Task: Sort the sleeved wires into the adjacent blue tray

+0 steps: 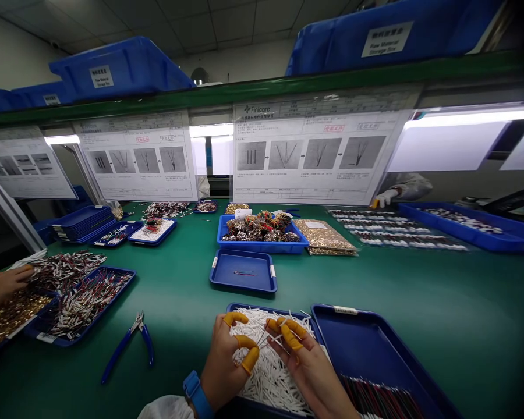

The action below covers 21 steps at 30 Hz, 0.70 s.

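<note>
My left hand (229, 358), with yellow finger cots and a blue wristband, is curled over the left of a tray. Its thumb and middle finger pinch thin dark wires (263, 337) that run across to the other hand. My right hand (308, 364), also in yellow finger cots, closes its fingertips on a small white tube (283, 322) by the wires' far end. Exactly how tube and wires meet is hidden by the fingers. Below both hands, a blue tray (230, 307) holds a heap of short white tubes (271, 372).
Blue-handled cutters (126, 349) lie left. Right is a blue tray (367, 337) with red and black wires (379, 396). A small tray (244, 285) ahead holds a few wires. Behind stands a bin (262, 247) of metallic parts. Another person's hand (6, 285) reaches in at left.
</note>
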Tool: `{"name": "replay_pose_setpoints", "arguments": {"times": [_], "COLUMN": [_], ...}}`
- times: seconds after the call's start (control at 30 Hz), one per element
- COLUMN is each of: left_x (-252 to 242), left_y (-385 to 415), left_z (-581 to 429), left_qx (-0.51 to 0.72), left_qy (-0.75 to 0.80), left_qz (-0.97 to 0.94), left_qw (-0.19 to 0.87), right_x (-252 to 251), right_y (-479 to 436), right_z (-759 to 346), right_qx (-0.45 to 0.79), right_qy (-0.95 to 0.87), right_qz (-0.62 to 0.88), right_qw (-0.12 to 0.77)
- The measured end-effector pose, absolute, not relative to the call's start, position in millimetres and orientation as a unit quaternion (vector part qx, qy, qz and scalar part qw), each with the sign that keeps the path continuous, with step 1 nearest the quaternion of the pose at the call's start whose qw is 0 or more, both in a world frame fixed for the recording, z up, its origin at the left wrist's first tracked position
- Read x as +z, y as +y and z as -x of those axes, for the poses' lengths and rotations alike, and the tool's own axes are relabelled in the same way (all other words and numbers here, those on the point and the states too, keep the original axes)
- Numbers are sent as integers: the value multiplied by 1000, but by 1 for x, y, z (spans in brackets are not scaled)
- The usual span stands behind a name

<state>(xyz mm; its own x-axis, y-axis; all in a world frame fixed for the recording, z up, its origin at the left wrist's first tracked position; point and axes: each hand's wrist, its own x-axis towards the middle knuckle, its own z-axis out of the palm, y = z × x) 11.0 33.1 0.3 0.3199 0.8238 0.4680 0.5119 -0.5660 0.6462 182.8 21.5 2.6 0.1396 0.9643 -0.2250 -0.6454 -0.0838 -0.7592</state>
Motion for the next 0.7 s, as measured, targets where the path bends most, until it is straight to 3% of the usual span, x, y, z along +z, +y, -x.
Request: {"name": "replay_pose_setpoints", "arguments": {"times": [0.5,0.7], "left_x": [0,-1], "left_y": [34,36], "left_z": [-12,-11], "left_qx": [398,398], "left_qy": [442,453], "left_qz": [-780,-774], "left_qw": [192,195], "right_x": [0,2], "right_y": [25,24], "right_z": [-187,-182], "right_qx": [551,527], "right_qy": [-241,-306], "right_qz": [443,481], "right_qw": [665,630]}}
